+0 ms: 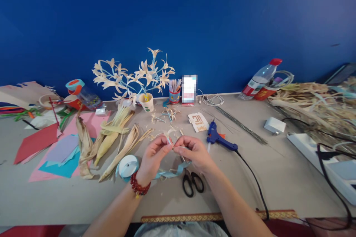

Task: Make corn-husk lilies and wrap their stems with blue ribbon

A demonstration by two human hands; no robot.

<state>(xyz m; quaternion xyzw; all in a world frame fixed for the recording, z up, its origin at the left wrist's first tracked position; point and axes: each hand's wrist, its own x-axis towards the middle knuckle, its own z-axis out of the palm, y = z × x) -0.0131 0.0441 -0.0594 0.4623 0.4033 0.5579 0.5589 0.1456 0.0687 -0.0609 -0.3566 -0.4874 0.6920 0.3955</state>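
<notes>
My left hand (155,155), with a red bead bracelet on its wrist, pinches a small corn husk flower (170,133) by its light blue stem. Fingertip to fingertip with it, my right hand (196,153) is closed on a strip of light blue floral tape (178,171). The strip runs below the hands towards the tape roll (128,166) beside my left wrist. Fingers hide part of the stem. Black-handled scissors (192,184) lie under my hands, their blades partly covered. Several finished husk flowers (171,114) rest on the table beyond.
A blue glue gun (219,139) lies to the right, its cable trailing to the front edge. Corn husks (114,137) and coloured paper (59,163) are at left. Husk flower branches stand in a paper cup (146,102). Wires (241,126) and a power strip (322,166) lie at right.
</notes>
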